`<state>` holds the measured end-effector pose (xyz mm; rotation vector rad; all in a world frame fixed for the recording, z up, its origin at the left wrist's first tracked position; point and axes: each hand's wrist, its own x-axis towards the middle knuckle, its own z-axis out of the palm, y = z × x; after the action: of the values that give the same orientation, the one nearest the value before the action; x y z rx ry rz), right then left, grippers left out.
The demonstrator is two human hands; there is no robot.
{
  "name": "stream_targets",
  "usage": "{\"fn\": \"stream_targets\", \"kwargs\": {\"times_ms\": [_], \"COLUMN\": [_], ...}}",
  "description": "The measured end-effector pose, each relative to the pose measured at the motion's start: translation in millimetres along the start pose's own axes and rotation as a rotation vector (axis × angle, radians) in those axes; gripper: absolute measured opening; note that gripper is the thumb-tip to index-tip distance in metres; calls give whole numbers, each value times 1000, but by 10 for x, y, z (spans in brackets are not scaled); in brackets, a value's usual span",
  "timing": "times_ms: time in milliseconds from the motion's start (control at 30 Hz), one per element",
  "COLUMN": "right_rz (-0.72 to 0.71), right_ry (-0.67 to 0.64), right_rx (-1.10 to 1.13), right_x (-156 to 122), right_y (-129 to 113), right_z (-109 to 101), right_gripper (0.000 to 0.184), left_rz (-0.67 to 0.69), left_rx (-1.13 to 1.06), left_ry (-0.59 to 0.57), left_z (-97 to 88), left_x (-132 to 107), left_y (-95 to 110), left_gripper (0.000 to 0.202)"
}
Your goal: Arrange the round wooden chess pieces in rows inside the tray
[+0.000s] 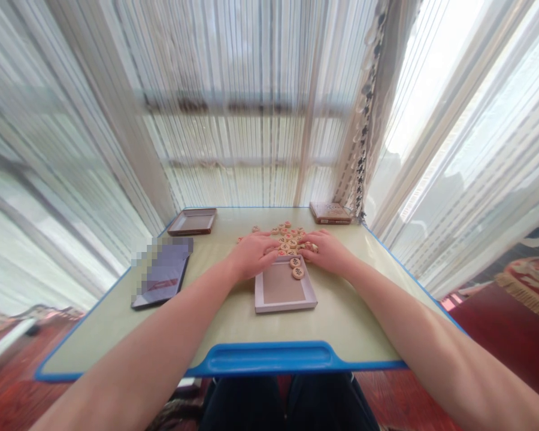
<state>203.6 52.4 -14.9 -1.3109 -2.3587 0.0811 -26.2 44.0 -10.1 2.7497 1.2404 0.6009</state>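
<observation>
Round wooden Chinese chess pieces (291,242), marked with red or black characters, lie in a loose cluster on the table beyond a shallow white box (260,302). Two black-marked pieces (298,273) rest inside that box, at its far right corner. My left hand (253,254) reaches in at the cluster's left side, fingers stretched over the pieces and thumb near the box's far edge. On the opposite side, my right hand (326,252) has its fingers spread at the cluster's right edge, touching pieces. Some pieces are partly hidden by both hands.
A tablet (164,275), partly pixelated, lies on the left of the blue-edged table (368,329). A shallow open box lid (192,221) sits at the back left, and a closed flat box (330,212) at the back right. Sheer curtains (251,137) hang behind the table.
</observation>
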Motion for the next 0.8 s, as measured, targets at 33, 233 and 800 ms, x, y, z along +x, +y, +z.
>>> {"fn": "stream_targets", "kwargs": {"times_ms": [33, 233, 800], "right_rz": [3, 58, 72], "right_ry": [-1, -24, 46], "right_rx": [1, -23, 19], "right_x": [5, 16, 6], "right_y": [6, 55, 26], "right_z": [9, 26, -8], "right_gripper": [26, 24, 18], "left_rz": [-3, 18, 88], "left_rx": [9, 23, -13], "left_ry": [12, 45, 39], "left_z": [10, 34, 48], "left_x": [-3, -22, -4], "left_y": [-2, 0, -14], "left_gripper": [34, 38, 30]}}
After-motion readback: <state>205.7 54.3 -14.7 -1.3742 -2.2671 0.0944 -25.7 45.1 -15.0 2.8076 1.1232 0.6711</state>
